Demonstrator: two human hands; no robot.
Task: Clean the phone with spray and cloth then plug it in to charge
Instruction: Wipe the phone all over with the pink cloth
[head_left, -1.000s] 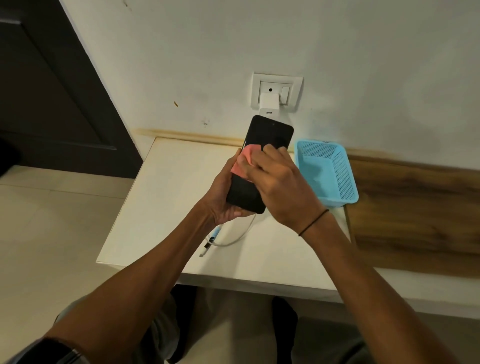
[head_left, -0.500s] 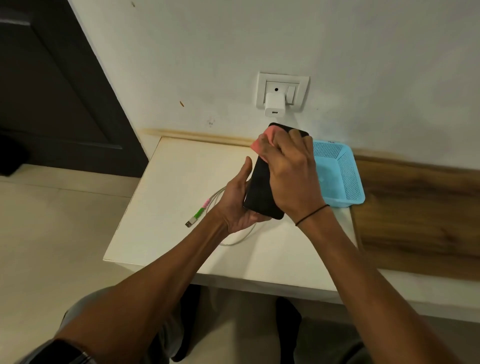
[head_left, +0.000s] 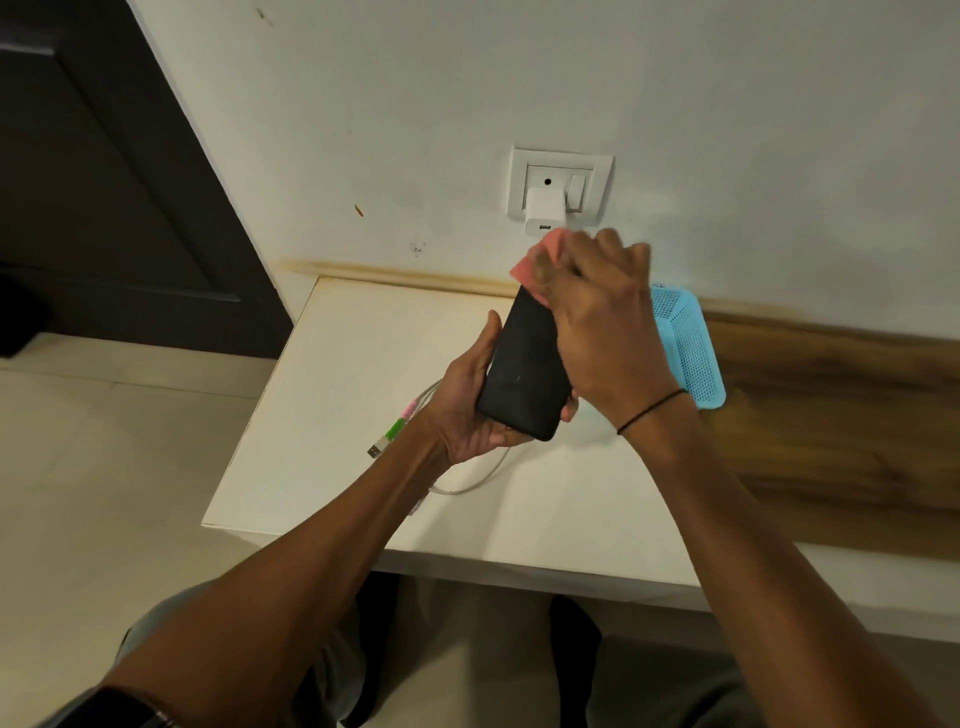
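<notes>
My left hand (head_left: 467, 410) grips the lower half of a black phone (head_left: 522, 374), held tilted above the white table (head_left: 337, 364). A pink cloth (head_left: 537, 257) is bunched in my right hand (head_left: 602, 322), which presses it against the phone's top end. A white charging cable (head_left: 462, 486) with a green and pink USB plug (head_left: 392, 434) lies on the table under my left wrist. A white charger (head_left: 544, 213) sits in the wall socket (head_left: 561, 187) above the phone. No spray bottle is visible.
A light blue mesh basket (head_left: 685, 348) stands on the table against the wall, partly behind my right hand. A dark door (head_left: 104, 182) is at the left. Wooden panelling (head_left: 841, 415) runs along the right. The table's front edge is near my knees.
My right hand slid the pink cloth up the phone from its middle to its top end. The phone turned more edge-on and tilted. The cable's plug came into view.
</notes>
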